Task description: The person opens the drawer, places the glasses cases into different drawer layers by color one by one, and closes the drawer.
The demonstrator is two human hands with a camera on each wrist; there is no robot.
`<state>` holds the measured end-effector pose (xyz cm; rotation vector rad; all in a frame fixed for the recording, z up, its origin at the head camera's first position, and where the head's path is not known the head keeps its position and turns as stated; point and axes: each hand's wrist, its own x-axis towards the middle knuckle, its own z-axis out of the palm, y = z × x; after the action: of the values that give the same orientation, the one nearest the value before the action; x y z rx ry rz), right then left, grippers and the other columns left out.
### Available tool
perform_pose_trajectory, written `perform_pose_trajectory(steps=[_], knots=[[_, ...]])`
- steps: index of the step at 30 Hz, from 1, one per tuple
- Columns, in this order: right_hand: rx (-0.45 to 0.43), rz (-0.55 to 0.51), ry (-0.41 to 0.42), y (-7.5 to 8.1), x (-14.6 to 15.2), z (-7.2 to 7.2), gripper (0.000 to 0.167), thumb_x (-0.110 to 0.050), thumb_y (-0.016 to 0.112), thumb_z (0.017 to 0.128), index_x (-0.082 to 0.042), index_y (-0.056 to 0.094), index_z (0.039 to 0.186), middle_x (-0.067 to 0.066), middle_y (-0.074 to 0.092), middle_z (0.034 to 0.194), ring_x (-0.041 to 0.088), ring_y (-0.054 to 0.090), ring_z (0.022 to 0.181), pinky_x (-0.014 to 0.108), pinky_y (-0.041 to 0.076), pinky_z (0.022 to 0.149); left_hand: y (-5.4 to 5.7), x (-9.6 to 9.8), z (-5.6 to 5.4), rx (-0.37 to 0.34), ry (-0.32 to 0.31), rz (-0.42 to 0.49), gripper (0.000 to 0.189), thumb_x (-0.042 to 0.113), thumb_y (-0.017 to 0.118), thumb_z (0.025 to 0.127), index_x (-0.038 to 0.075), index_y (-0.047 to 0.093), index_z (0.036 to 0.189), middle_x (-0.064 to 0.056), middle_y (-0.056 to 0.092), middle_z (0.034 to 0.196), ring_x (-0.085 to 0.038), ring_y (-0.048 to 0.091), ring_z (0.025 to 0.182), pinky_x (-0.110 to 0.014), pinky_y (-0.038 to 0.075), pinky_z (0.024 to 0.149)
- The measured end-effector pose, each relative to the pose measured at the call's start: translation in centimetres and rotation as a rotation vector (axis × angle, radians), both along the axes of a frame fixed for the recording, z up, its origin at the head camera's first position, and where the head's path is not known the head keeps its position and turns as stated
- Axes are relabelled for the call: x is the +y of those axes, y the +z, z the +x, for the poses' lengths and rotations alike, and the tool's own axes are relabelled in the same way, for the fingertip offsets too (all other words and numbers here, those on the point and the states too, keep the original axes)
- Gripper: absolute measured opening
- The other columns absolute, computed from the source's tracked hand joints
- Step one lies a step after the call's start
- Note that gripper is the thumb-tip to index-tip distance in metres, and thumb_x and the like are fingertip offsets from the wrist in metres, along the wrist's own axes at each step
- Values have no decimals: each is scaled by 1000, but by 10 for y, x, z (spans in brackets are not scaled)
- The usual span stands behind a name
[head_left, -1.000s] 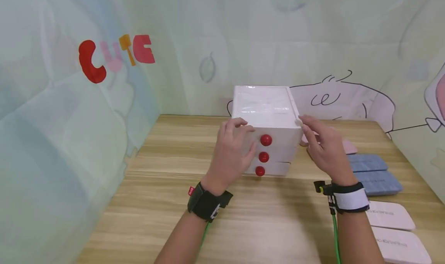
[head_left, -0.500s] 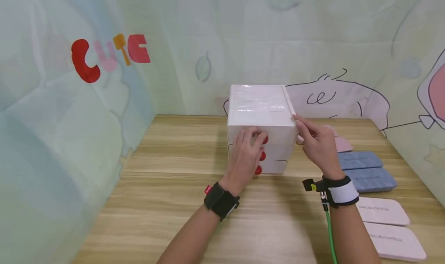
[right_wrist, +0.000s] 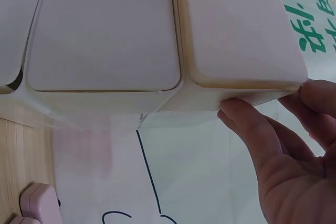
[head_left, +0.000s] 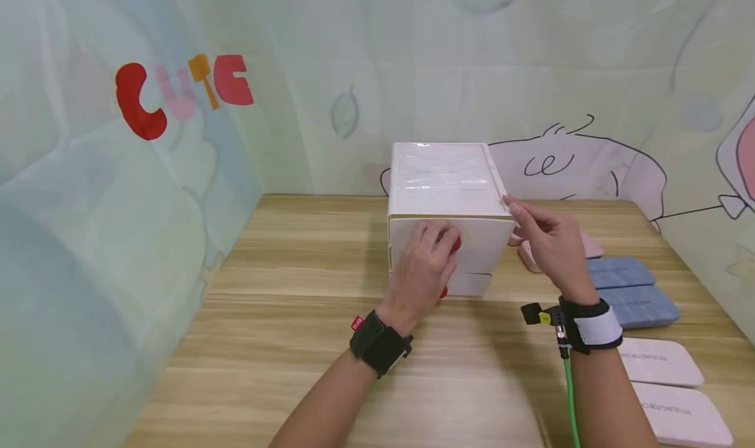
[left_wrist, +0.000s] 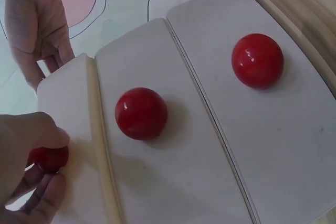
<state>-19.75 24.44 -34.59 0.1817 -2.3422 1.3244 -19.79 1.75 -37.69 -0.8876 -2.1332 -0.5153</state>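
Observation:
A white cabinet (head_left: 442, 173) with three stacked drawers stands at the back of the wooden table. My left hand (head_left: 415, 271) pinches the red knob (left_wrist: 51, 159) of the top drawer (head_left: 486, 245) between thumb and fingers. That drawer sits slightly forward, a thin gap showing along its upper edge. Below it, the middle knob (left_wrist: 141, 114) and bottom knob (left_wrist: 257, 60) are untouched. At the cabinet's upper right edge, my right hand (head_left: 554, 245) holds on with thumb and curled fingers; in the right wrist view its fingertips meet the side and top corner.
Along the right side lie pink cases (head_left: 592, 245), blue cases (head_left: 637, 306) and white cases (head_left: 681, 412), all flat on the table (head_left: 265, 350). Printed cloth walls (head_left: 295, 107) close off the back and sides. A green cable (head_left: 572, 402) runs from the right wrist strap.
My left hand has gone from hovering spread before the cabinet to gripping the top knob, and the top drawer has come forward a little. The right hand stays at the upper right edge.

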Motion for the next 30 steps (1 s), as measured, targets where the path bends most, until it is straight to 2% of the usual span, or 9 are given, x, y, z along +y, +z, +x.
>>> perform_pose_trajectory(steps=[6, 14, 22, 26, 30], knots=[[-13, 1, 0, 4, 0, 3, 38, -36, 59, 103, -15, 68, 133, 12, 67, 134, -11, 67, 90, 12, 54, 76, 3, 0, 5, 11, -16, -3, 27, 6, 76, 87, 3, 69, 113, -8, 65, 115, -23, 59, 106, -27, 53, 94], [10, 41, -22, 3, -1, 5, 37, -36, 59, 103, -17, 69, 132, 13, 73, 124, 2, 64, 74, 16, 53, 65, 2, -5, 11, 23, -37, -7, 24, 4, 75, 87, 4, 72, 111, -8, 66, 113, -21, 61, 105, -25, 55, 92], [23, 70, -61, 4, 0, 3, 38, -40, 58, 103, -17, 70, 131, 12, 74, 120, 9, 62, 72, 19, 45, 58, 3, -9, 14, 57, -61, -62, 28, 4, 76, 88, 6, 69, 115, -7, 64, 115, -20, 59, 107, -25, 54, 95], [40, 67, -53, 3, 0, 2, 36, -37, 59, 103, -15, 71, 130, 11, 74, 123, 11, 57, 70, 22, 39, 55, 1, -12, 16, 87, -62, -82, 31, 4, 76, 87, 6, 68, 117, -7, 64, 115, -20, 59, 106, -25, 54, 94], [49, 66, -35, 1, 0, 2, 34, -33, 60, 102, -14, 71, 129, 11, 72, 125, 11, 46, 61, 24, 35, 52, 1, -14, 19, 100, -58, -94, 32, 8, 79, 86, 5, 68, 117, -7, 66, 113, -19, 61, 104, -25, 54, 94]])
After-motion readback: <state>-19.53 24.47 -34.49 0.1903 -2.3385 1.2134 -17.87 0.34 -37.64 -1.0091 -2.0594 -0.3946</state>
